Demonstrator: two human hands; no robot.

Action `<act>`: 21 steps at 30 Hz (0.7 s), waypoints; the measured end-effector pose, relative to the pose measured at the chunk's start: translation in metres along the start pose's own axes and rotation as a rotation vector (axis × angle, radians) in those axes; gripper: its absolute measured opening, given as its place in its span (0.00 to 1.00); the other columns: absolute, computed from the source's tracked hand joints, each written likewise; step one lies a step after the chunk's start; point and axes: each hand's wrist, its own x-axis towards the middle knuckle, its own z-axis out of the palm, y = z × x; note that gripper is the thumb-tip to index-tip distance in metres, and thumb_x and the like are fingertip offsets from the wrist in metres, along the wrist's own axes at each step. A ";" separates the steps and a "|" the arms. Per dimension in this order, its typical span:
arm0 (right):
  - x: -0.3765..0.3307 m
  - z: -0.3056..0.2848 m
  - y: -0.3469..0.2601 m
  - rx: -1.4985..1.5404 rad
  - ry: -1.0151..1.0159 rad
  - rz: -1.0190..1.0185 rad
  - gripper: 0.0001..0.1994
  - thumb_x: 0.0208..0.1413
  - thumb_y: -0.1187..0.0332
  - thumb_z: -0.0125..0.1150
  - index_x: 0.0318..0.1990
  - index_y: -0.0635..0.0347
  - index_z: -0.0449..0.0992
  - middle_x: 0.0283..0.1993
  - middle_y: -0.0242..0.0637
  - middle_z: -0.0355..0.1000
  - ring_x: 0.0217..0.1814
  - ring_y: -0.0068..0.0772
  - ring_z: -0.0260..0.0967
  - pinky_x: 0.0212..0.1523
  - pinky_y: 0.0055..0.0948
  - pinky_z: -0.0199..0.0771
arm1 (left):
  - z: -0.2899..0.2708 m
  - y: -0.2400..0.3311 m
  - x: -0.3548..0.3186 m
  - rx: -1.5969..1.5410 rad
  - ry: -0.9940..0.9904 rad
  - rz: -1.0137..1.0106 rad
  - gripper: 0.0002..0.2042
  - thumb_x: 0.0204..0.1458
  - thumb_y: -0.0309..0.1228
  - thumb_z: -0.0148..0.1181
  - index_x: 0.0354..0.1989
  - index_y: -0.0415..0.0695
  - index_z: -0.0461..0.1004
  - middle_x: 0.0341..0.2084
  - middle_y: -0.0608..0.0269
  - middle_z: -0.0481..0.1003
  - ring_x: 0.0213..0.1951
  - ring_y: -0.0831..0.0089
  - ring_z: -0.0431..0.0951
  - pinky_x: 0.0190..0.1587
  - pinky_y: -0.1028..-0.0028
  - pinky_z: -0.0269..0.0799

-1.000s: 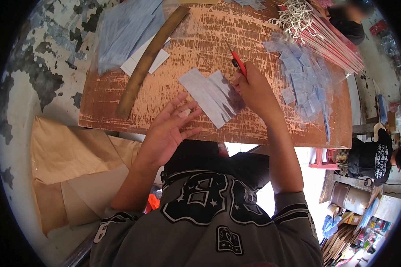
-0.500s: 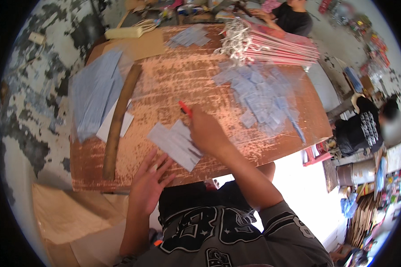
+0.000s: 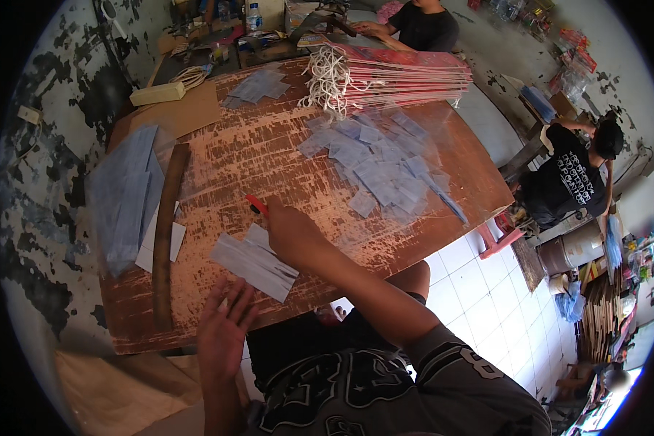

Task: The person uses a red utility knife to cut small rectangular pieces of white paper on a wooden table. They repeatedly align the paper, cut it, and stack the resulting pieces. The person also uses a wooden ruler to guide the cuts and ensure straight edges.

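My right hand [image 3: 295, 236] is closed around a slim red cutter [image 3: 256, 205] with a black part; its front end sticks out past the fingers, and the rest is hidden in the fist. Under and beside that hand lie several translucent bluish-white plastic strips [image 3: 248, 263], slightly fanned, near the table's front edge. My left hand [image 3: 225, 327] is open, palm partly up and fingers apart, with its fingertips close to the lower left end of the strips. Left of them, a long brown wooden bar [image 3: 168, 240] lies across white card pieces [image 3: 150, 247].
Long plastic sheets [image 3: 134, 196] lie at the table's left. A loose heap of cut plastic pieces [image 3: 378, 163] covers the right, with a smaller pile [image 3: 258, 86] at the back. Red bundles with white cords [image 3: 400, 78] stand behind. Two people [image 3: 570, 174] are nearby.
The whole view has shifted, so the table appears lower and further left. Both hands keep nearly the same places beside the strips; the cutter stays in my right hand.
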 end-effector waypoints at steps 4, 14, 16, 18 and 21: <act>-0.001 0.002 0.002 0.002 0.024 -0.014 0.12 0.72 0.69 0.52 0.54 0.70 0.67 0.40 0.67 0.78 0.45 0.72 0.79 0.48 0.63 0.76 | 0.001 0.000 -0.001 -0.048 -0.006 0.007 0.34 0.70 0.31 0.53 0.82 0.37 0.49 0.77 0.37 0.60 0.77 0.47 0.64 0.74 0.51 0.67; -0.002 0.000 0.006 0.117 -0.045 -0.083 0.12 0.73 0.68 0.54 0.53 0.69 0.67 0.40 0.65 0.79 0.45 0.72 0.79 0.47 0.62 0.76 | -0.002 -0.001 -0.002 0.023 -0.045 0.022 0.36 0.72 0.38 0.54 0.82 0.36 0.48 0.77 0.34 0.58 0.78 0.44 0.61 0.78 0.50 0.62; -0.004 -0.004 0.005 0.148 -0.058 -0.100 0.12 0.72 0.68 0.55 0.53 0.68 0.67 0.39 0.65 0.79 0.44 0.72 0.78 0.46 0.62 0.75 | -0.001 -0.001 -0.001 0.016 -0.044 0.027 0.36 0.72 0.37 0.54 0.82 0.35 0.47 0.77 0.34 0.57 0.78 0.44 0.61 0.78 0.50 0.61; -0.004 -0.004 0.006 0.152 -0.044 -0.113 0.12 0.72 0.68 0.56 0.53 0.67 0.67 0.37 0.65 0.78 0.44 0.73 0.78 0.45 0.62 0.74 | -0.002 -0.002 0.000 0.012 -0.036 0.020 0.36 0.72 0.37 0.53 0.82 0.34 0.47 0.77 0.34 0.58 0.78 0.44 0.61 0.78 0.51 0.61; -0.005 -0.004 0.007 0.181 -0.062 -0.080 0.12 0.73 0.65 0.58 0.53 0.63 0.67 0.41 0.63 0.78 0.46 0.70 0.78 0.44 0.58 0.73 | -0.002 -0.002 0.000 -0.050 -0.027 0.011 0.35 0.71 0.33 0.54 0.81 0.34 0.48 0.77 0.35 0.58 0.78 0.45 0.62 0.77 0.52 0.64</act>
